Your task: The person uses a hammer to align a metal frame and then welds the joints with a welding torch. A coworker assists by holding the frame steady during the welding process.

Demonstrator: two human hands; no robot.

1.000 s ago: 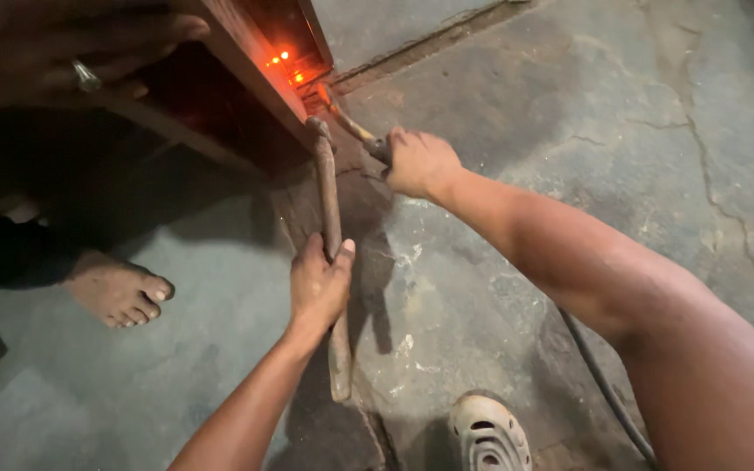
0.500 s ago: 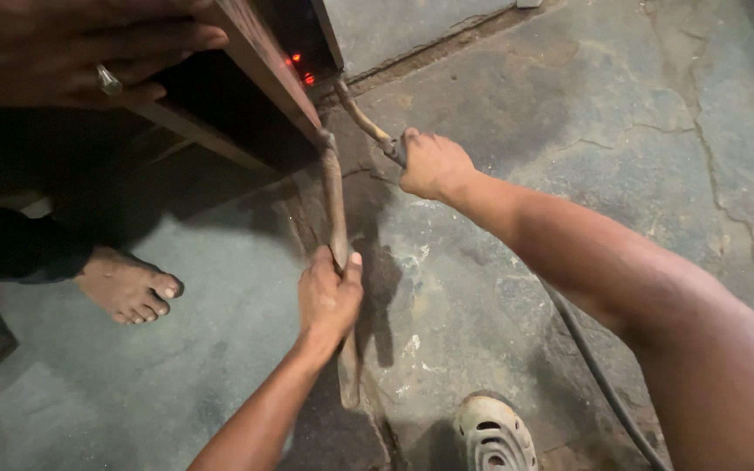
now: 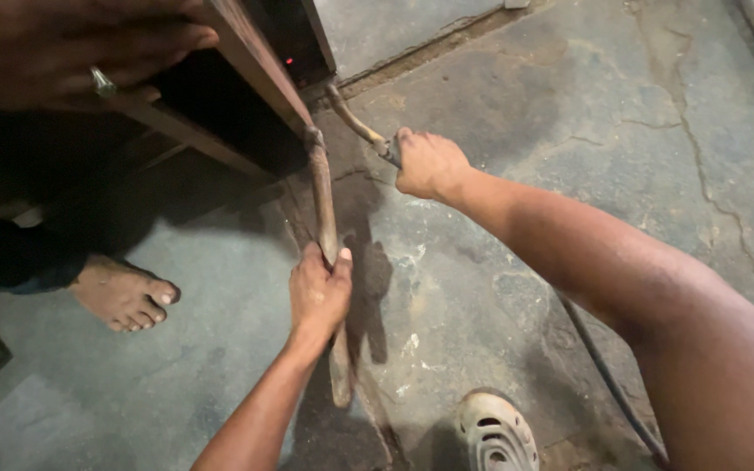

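Observation:
My left hand (image 3: 318,292) grips a long rusty metal bar (image 3: 323,196) that runs from the floor up to a dark wooden-looking frame (image 3: 259,74). My right hand (image 3: 428,163) is closed around the handle of a welding torch or rod holder (image 3: 358,125), whose tip points at the spot where the bar meets the frame. A faint red glow (image 3: 290,62) shows just above that joint. A dark cable (image 3: 608,379) trails from under my right arm toward the lower right.
Another person's hand with a ring (image 3: 80,52) rests on the frame at top left, and their bare foot (image 3: 124,296) stands on the concrete. My sandalled foot (image 3: 495,433) is at the bottom. The floor (image 3: 569,96) is cracked concrete.
The bright orange sparks at the joint have faded to a small red dot. Both my hands keep their grips; the view has shifted slightly.

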